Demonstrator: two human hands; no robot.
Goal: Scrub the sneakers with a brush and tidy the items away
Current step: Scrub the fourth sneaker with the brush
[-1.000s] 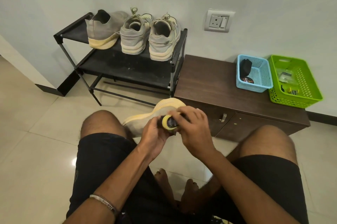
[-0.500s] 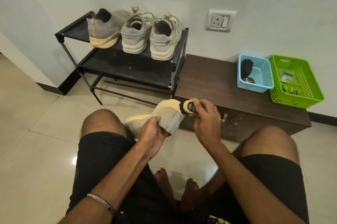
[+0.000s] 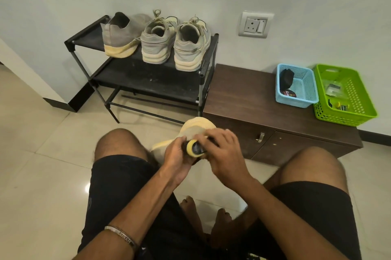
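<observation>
right hand [image 3: 224,154] grip — clenched round brush [image 3: 194,148], near, centre | left hand [image 3: 176,157] grip — grasping sneaker [image 3: 196,127] just left of brush | sneaker's long axis runs far-right, toe toward dark surface [image 3: 243,94] | next stroke likely far-right.

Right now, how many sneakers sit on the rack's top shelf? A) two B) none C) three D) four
C: three sneakers stand heels out on the top shelf of the black rack; a fourth sneaker is off it, held by the hands.
</observation>
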